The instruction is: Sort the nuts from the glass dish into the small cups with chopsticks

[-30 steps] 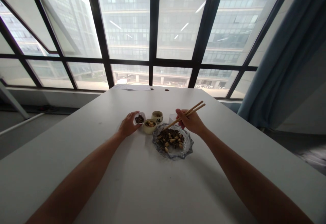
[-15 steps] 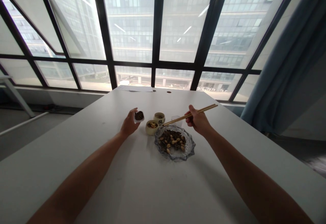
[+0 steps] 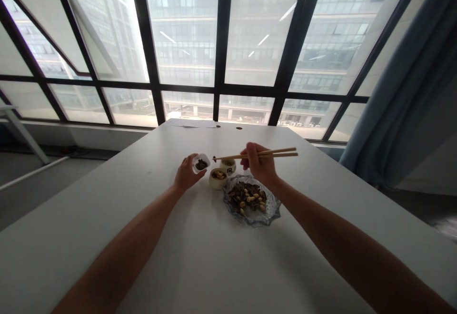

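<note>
My left hand (image 3: 187,173) is wrapped round a small clear cup (image 3: 204,157) with dark sunflower seeds (image 3: 201,164) in it, its mouth tilted toward me. In my right hand (image 3: 260,163) is a pair of wooden chopsticks (image 3: 235,157). A small dark seed (image 3: 214,159) shows at their tips, just right of the cup's rim. Below the chopsticks stand two cream pots, a front pot (image 3: 217,183) with peanuts and a rear pot (image 3: 231,169) with a dark character. A scalloped glass plate (image 3: 264,218) holds seeds and peanuts.
The white table (image 3: 160,257) runs up to the large windows. Papers (image 3: 191,123) lie at its far edge, near a round dark hole (image 3: 239,128). A blue curtain (image 3: 385,104) hangs at the right.
My right hand has moved left, carrying the chopstick tips from the glass plate's rim to beside the cup, with a seed at them. The cup has shifted slightly right and tilted.
</note>
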### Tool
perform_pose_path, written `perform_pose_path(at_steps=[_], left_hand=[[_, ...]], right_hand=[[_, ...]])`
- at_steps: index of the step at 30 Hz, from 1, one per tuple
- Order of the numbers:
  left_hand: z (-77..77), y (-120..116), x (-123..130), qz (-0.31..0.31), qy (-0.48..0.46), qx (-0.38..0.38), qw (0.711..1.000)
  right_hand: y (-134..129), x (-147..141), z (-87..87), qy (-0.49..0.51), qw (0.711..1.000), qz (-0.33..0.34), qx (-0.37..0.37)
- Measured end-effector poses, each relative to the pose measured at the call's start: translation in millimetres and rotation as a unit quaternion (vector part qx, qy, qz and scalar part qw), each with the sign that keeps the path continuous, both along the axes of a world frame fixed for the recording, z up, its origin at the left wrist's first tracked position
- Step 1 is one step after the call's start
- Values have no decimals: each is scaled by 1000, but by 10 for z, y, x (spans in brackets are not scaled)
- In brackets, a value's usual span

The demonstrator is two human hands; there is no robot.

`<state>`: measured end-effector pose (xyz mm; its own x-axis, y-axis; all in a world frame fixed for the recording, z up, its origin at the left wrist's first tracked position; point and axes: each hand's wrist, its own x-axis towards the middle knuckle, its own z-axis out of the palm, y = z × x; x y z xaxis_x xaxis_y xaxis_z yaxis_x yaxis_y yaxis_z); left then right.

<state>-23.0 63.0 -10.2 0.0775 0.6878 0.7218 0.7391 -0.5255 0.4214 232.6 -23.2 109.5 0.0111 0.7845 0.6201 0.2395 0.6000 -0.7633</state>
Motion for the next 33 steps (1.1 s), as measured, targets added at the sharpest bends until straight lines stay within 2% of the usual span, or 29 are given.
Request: perform_pose_path(at_steps=[4,7,10,13,16,20,27,33], left_hand=[[-9,6,-7,-4,6,-3,1000],[-13,3,-10,-5,6,-2,1000],[-16,-3,-11,-5,6,-5,1000],[-8,-22,-4,-2,10,-12,1000],[13,-53,7,9,14,-23,1000],[29,-81,11,14,16,-27,999],[5,-82,-9,7,19,-31,999],[60,-133,6,16,28,-47,998]], right_hand=[[239,-332,0,-89,994,57,-1],[338,-395,-31,-122,989,80,-24],[270,-213,-27,-54,997,47,-29],[103,157,16,1,999,-16,-33],[-47,537,41,-12,997,-43,-68],[-138,833,11,-84,987,-25,-137],[-157,859,-15,-179,971,45,-155],[-179,817,-2,-206,964,61,-158]])
